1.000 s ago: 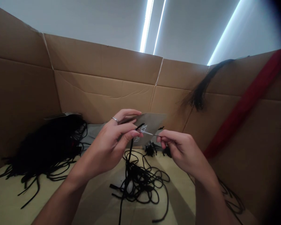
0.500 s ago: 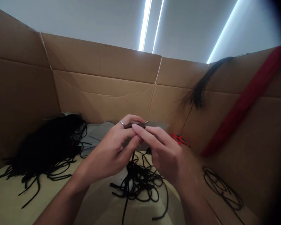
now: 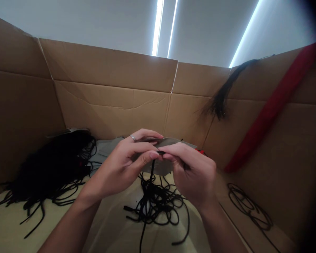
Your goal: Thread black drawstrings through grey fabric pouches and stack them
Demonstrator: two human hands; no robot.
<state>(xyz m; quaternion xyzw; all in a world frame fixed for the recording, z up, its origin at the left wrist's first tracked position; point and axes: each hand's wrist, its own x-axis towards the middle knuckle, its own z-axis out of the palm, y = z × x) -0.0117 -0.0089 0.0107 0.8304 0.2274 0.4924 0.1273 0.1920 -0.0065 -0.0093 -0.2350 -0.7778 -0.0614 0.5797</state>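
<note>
My left hand (image 3: 121, 167), with a ring on one finger, is closed and pinches a black cord (image 3: 152, 172) between thumb and forefinger. Its other fingers lie against a thin grey flat piece (image 3: 163, 169) behind the cord. Opposite it, my right hand (image 3: 195, 172) is closed too, its thumb and forefinger on a short black bit of the cord between both hands. The cord hangs down toward a loose tangle of black cords (image 3: 160, 200) on the surface below. The fingers partly hide the grey piece.
A large heap of black cords (image 3: 55, 165) lies at the left, beside grey flat pieces (image 3: 101, 151). Cardboard walls (image 3: 116, 109) surround the surface. Black threads (image 3: 223, 98) and a long red strip (image 3: 274, 109) hang at the right, above a coiled thin cord (image 3: 249, 207).
My right hand has drawn back slightly to the right and lower, so its fingers no longer overlap my left hand. The pinched black cord and more of the grey piece now show.
</note>
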